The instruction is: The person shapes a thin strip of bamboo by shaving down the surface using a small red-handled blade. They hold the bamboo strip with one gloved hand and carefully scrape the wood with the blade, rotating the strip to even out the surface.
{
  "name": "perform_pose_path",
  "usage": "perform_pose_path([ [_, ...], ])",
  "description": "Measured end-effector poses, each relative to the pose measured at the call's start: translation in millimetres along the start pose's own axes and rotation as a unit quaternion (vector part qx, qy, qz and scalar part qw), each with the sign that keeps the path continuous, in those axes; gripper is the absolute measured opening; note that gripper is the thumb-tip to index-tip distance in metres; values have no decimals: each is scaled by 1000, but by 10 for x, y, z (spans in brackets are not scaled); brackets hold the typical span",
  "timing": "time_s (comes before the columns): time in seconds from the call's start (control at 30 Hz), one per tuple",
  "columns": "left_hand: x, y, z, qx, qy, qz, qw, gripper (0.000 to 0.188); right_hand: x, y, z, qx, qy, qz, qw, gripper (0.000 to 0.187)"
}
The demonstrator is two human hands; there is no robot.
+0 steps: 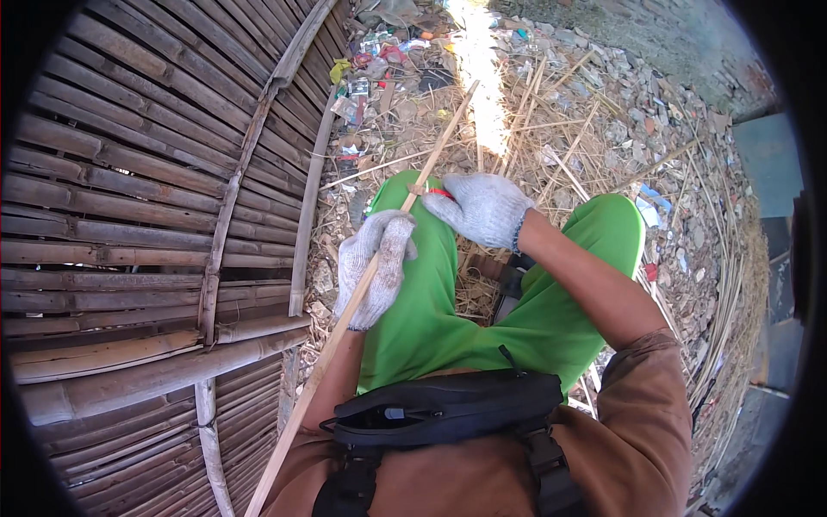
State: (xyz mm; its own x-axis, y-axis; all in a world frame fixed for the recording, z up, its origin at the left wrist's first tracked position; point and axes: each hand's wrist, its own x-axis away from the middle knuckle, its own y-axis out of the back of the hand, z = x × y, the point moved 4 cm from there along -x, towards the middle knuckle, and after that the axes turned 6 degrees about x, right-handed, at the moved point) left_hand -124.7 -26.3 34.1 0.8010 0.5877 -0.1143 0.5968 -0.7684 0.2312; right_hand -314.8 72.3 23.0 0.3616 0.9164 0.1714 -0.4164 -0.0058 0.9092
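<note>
The left side is filled by a wall (146, 207) of bamboo slats, by which a pole (312, 211) is leaned. The ground (633, 142) is strewn with rubble, litter and dry stalks. Between these, a crouched posture is shown by the bent knees in green trousers (413, 297).

The strip (323, 369) is held aslant over the left thigh and knee, its far end pointed at the litter and its near end run past the left forearm, out of the lower edge. It looks to be split bamboo, and is judged light for its length, stiff across short spans but springy at the ends, and prone to splitting along the grain. Little slip is expected in knitted gloves, though splinters may be met along the edges. It is best gripped near the knee, where a node can be seen and support is given.

At the waist a black pouch (469, 405) is worn; a pale buckle or tag is seen on its front, but its contents cannot be made out.

The left hand (375, 271) is wrapped round the strip. The right hand (487, 209) is curled by the node, and a red piece (441, 193), apparently a handle, is gripped under its thumb.
</note>
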Motion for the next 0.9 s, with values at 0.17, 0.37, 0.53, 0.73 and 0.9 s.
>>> perform_pose_path([
  [0.17, 96, 12, -104, -2, 29, 33, 999, 23, 8, -19, -2, 2, -17, 1, 1000, 68],
  [0.37, 326, 102, -136, 3, 15, 48, 999, 27, 111, 5, 58, 19, 22, 17, 999, 69],
  [0.53, 402, 122, -187, 62, 66, -27, 996, 30, 41, -31, 44, 14, 3, 7, 1000, 68],
  [0.73, 540, 142, -294, 37, 21, -15, 999, 32, 59, -23, 4, 14, 0, 22, 1000, 71],
  [0.9, 675, 181, -340, 34, 34, -37, 998, 31, 67, -23, 58, 28, 7, 44, 999, 72],
])
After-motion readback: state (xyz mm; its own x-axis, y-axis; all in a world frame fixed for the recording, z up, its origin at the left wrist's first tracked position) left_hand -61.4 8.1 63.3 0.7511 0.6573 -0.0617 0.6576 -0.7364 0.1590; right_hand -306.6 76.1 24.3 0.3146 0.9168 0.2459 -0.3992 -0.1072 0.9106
